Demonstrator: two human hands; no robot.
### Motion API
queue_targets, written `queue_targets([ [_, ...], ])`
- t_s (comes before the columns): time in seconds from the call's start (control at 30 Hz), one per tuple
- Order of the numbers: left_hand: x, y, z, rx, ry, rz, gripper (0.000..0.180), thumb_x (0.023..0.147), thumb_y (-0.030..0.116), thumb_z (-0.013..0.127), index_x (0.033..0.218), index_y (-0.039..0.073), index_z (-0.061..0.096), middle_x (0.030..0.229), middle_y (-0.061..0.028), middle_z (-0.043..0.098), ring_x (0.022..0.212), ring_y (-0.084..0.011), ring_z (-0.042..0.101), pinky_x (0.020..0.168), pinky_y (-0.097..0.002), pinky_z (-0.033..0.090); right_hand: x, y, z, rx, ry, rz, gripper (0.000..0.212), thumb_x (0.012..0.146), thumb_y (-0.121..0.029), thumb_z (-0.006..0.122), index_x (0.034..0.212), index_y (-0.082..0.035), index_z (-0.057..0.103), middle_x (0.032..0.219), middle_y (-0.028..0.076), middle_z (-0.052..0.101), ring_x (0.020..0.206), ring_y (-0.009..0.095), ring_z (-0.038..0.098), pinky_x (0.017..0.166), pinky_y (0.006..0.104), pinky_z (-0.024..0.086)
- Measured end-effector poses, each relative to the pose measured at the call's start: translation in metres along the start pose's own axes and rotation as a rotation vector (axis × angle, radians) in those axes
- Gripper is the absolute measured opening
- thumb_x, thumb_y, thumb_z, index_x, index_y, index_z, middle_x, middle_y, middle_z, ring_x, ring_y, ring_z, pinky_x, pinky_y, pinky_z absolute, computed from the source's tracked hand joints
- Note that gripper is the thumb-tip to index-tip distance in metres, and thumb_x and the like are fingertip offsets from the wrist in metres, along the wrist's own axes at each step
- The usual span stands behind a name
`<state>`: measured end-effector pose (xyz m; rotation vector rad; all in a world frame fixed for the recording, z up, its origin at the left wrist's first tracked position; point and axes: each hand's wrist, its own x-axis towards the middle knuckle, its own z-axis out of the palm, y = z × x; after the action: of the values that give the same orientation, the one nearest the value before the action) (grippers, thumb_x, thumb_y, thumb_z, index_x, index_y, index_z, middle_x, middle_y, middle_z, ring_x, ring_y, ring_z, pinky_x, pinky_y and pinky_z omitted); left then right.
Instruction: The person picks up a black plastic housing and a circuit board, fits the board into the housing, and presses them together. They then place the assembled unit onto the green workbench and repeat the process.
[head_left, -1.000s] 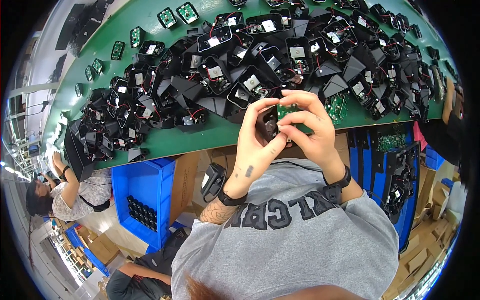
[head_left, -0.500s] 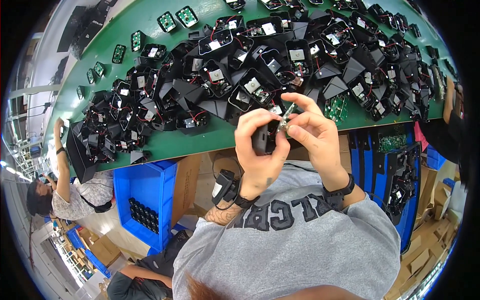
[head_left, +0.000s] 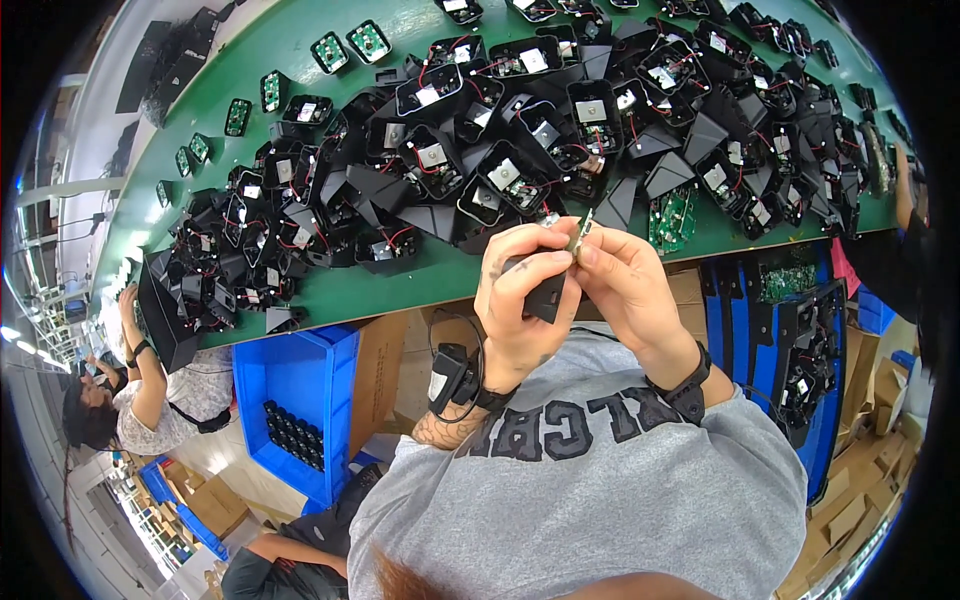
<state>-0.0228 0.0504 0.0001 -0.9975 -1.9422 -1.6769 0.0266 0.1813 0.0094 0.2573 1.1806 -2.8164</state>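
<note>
My left hand (head_left: 522, 295) is wrapped round a black plastic housing (head_left: 545, 297), held just off the bench's near edge. A small circuit board (head_left: 582, 232), seen nearly edge-on, is pinched in the fingers of my right hand (head_left: 628, 282). The board is close against the top of the housing, by the left fingertips; whether the two touch I cannot tell. Fingers cover most of both parts. Beyond my hands lies a heap of open black housings (head_left: 508, 178) with red wires and metal blocks inside. A green circuit board panel (head_left: 673, 222) lies right of my hands.
Several housings fitted with green boards (head_left: 369, 41) stand along the far left of the green bench (head_left: 330, 292). Below its edge are a blue bin (head_left: 290, 380) with black parts and a blue rack (head_left: 738, 320) at right. Another person (head_left: 150, 385) works at the left end.
The housing in my left hand has tilted, with its outer wall now facing me. My right hand has brought the board in against it, and the right fingers have drawn closer together.
</note>
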Motion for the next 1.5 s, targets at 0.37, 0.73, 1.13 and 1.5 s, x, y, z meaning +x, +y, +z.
queue_targets([
  [0.37,0.005,0.000,-0.011,-0.014,-0.078,0.119,0.050,0.061,-0.006,0.074,0.105,0.014,0.062,0.105,-0.0111,0.062,0.093,-0.0298,0.062,0.080,-0.0383,0.052,-0.007,-0.013,0.009,0.068,0.052,0.141,0.010,0.091,-0.008,0.063,0.086,0.000,0.063,0.113,0.006,0.059,0.100,0.013,0.057,0.093,0.0298,0.045],
  [0.73,-0.004,0.024,-0.009,-0.335,-0.080,-0.569,0.052,0.080,-0.012,0.061,0.123,0.004,0.037,0.112,-0.0128,0.051,0.097,-0.0179,0.057,0.082,-0.0329,0.052,-0.006,-0.014,0.004,-0.320,0.070,-0.237,0.033,0.078,0.000,0.073,0.103,-0.005,0.053,0.121,0.010,0.053,0.110,0.015,0.053,0.090,0.0300,0.047],
  [1.13,0.016,0.015,-0.022,-1.015,-0.214,-1.080,0.058,0.088,-0.001,0.053,0.135,0.008,0.021,0.122,-0.0183,0.048,0.106,-0.0248,0.062,0.087,-0.0339,0.053,0.008,-0.049,-0.014,-1.240,-0.174,-0.562,0.056,0.056,-0.014,0.084,0.109,-0.004,0.068,0.124,0.014,0.062,0.106,0.028,0.061,0.084,0.0357,0.051],
  [1.5,0.013,0.009,-0.011,-0.879,-0.208,-1.019,0.045,0.092,-0.003,0.045,0.136,0.005,0.039,0.125,-0.0099,0.048,0.112,-0.0168,0.053,0.092,-0.0350,0.050,0.003,-0.043,-0.007,-1.467,-0.258,-0.817,0.046,0.060,-0.009,0.080,0.105,-0.009,0.067,0.126,0.010,0.061,0.118,0.031,0.054,0.095,0.0442,0.045],
])
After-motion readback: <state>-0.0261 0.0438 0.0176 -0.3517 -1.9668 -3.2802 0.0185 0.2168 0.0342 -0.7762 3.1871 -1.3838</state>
